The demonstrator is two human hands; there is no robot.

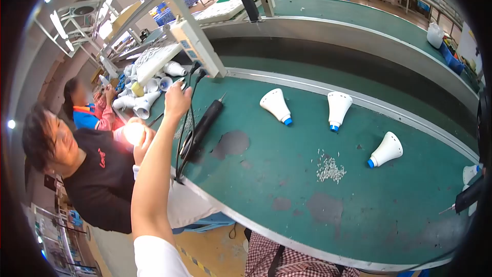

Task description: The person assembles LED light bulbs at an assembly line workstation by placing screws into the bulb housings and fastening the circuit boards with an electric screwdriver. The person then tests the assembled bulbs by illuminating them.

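Observation:
My left hand (177, 101) is stretched far out to the left, over the near end of a pile of white lamp housings (146, 103). Its fingers are curled together at a small white piece, too small to make out. Below it, a black electric screwdriver (205, 125) lies on the green bench, its cables running past my forearm. Three white lamp housings with blue ends lie apart on the bench: one on the left (275, 105), one in the middle (339, 109) and one on the right (387, 150). My right hand is out of view.
Small screws lie in a heap (330, 169) on the green bench (287, 174). A second black screwdriver (467, 199) is at the right edge. On the left, a person in a black shirt (102, 174) holds a glowing bulb (134, 133); another person sits behind. A metal post (189, 31) rises nearby.

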